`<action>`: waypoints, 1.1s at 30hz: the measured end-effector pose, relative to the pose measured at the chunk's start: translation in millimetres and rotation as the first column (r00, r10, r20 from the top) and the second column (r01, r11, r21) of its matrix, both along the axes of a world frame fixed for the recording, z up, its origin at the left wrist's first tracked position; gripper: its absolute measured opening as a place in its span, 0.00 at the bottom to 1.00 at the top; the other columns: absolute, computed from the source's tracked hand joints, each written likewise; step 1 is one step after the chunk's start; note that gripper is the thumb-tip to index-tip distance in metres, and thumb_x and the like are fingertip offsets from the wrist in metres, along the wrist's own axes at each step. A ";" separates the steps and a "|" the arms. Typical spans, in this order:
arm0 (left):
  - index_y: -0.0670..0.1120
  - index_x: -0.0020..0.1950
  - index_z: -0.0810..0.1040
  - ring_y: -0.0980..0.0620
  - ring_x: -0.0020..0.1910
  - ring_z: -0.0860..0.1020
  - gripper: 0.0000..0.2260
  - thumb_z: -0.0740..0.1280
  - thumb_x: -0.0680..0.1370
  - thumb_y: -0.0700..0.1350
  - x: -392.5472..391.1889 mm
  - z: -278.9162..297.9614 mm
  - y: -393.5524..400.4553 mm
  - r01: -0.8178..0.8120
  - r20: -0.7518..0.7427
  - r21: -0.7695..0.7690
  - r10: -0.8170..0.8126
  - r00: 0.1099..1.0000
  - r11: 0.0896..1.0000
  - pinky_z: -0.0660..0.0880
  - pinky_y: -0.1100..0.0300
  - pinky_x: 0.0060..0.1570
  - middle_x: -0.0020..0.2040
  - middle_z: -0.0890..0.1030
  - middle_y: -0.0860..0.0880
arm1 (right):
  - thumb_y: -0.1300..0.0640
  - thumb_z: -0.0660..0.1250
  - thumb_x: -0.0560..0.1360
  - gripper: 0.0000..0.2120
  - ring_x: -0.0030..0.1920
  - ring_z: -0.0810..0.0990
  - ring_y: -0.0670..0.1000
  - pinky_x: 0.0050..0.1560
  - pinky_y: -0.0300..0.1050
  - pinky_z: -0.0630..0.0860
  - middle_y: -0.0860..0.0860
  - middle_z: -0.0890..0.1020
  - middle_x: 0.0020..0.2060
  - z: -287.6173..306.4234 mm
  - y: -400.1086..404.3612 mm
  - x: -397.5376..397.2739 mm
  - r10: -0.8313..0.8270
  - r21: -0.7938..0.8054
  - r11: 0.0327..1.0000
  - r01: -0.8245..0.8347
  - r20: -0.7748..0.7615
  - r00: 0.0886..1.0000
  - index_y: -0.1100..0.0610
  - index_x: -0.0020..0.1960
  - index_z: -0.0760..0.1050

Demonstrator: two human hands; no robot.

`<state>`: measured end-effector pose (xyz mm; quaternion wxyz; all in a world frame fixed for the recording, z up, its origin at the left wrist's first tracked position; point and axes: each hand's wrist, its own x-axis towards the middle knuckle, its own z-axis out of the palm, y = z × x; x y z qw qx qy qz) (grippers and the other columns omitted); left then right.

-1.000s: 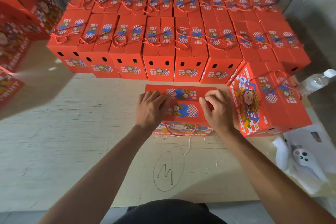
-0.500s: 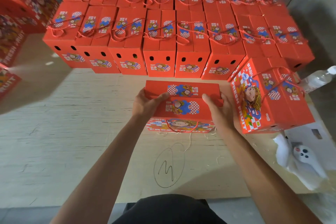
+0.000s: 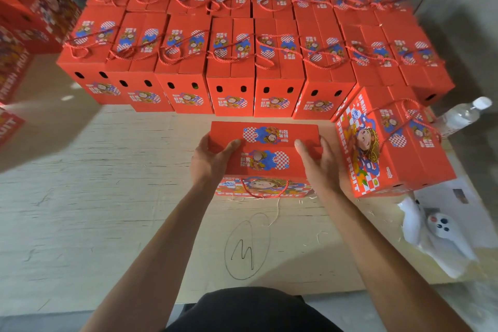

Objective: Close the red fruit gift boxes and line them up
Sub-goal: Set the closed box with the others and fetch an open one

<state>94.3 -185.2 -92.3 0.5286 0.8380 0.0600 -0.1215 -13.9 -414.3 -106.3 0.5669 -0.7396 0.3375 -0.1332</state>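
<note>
Gift box in hand (image 3: 265, 160): red, with blue and red-and-white checkered patches and a cartoon figure. Rows of closed boxes (image 3: 231, 62): same red, same print, twisted red cord handles. Angled box (image 3: 388, 143): red with white lettering and checks. Board (image 3: 107, 197): pale wood grain. Bottle (image 3: 460, 116): clear, white cap.
</note>
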 end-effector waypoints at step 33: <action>0.49 0.68 0.78 0.47 0.51 0.86 0.41 0.75 0.62 0.71 7.9 -5.7 3.4 0.083 -0.147 -0.056 -0.090 0.985 0.995 0.83 0.45 0.54 0.56 0.86 0.49 | 0.46 0.73 0.79 0.15 0.47 0.86 0.41 0.39 0.34 0.80 0.41 0.87 0.49 -13.2 -7.8 -6.9 -0.042 0.180 0.983 0.030 0.063 0.997 0.47 0.64 0.81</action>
